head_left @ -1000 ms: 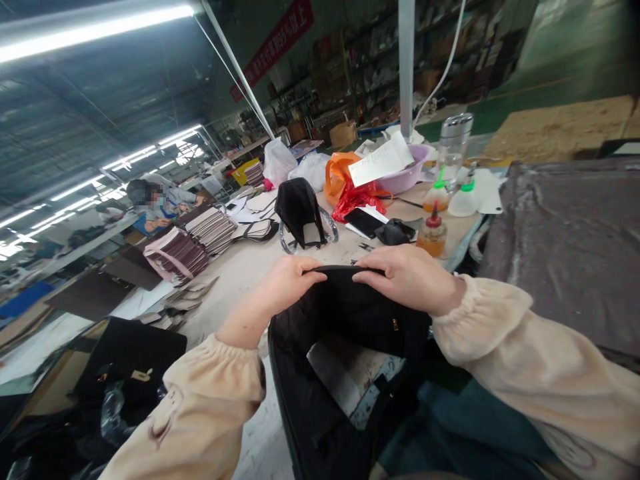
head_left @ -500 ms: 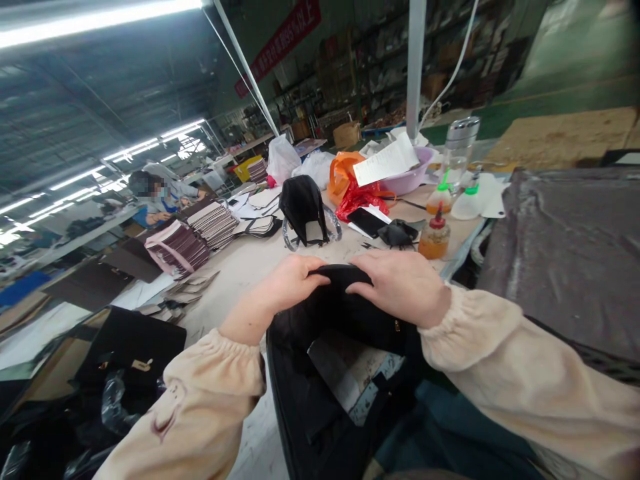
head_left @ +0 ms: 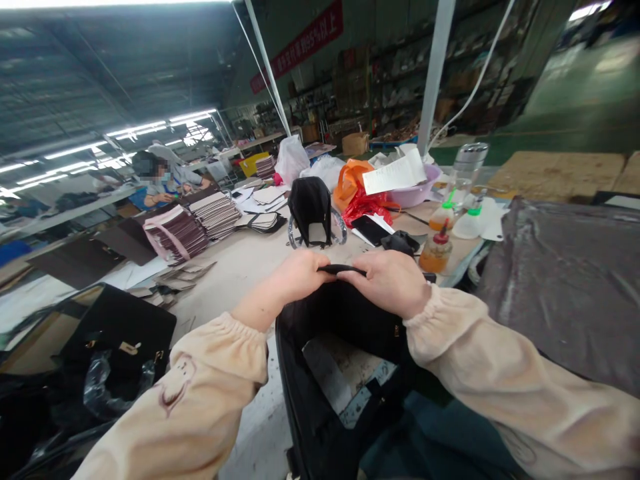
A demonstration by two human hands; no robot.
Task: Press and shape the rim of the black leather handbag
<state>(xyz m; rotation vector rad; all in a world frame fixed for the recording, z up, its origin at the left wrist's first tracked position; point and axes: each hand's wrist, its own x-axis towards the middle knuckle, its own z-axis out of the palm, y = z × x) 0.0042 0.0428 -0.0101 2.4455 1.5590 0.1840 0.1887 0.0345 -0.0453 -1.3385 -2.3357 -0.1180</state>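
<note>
A black handbag (head_left: pixel 300 380) without a closed bottom lies in front of me, and the worktable shows through its opening. My left hand (head_left: pixel 300 273) pinches the far edge of the bag between thumb and fingers. Close beside it, my right hand (head_left: pixel 390 280) grips the same edge, thumb on the near side. A small gold fitting shows on the bag below my right hand. Beyond my hands stands another black bag (head_left: pixel 311 207), open toward me, with clear-wrapped handles at its sides.
Glue bottles (head_left: pixel 436 250), a phone (head_left: pixel 371 230) and red and orange plastic bags (head_left: pixel 357 190) lie at the back right. Stacked panels (head_left: pixel 177 233) stand at the left, with more black handbags (head_left: pixel 120 340) nearer. A person (head_left: pixel 165 180) works farther off.
My hands have come closer together along the bag's edge, the right one shifting left. The edge between them now looks thinner and more pinched. The whole view has tilted and shifted slightly.
</note>
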